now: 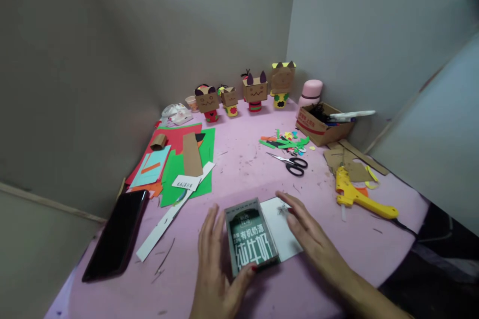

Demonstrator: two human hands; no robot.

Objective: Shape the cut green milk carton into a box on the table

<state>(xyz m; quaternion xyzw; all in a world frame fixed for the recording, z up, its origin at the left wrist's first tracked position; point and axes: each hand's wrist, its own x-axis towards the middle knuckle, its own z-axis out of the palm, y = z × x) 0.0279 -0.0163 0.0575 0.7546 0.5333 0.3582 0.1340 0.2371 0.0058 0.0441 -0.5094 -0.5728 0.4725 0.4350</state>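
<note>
Grey walls close in a corner around a pink-covered table strewn with paper scraps. Near its front edge lies a dark green printed milk carton, flat, its long axis running away from the person and leaning slightly left, white lettering facing up. The left hand steadies it, fingers spread, thumb on the near end. The right hand lies open-fingered on the white flap beside it.

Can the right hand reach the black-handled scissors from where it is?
Probably yes: the right hand lies flat on the white card, and only bare pink table separates it from the black-handled scissors.
</note>
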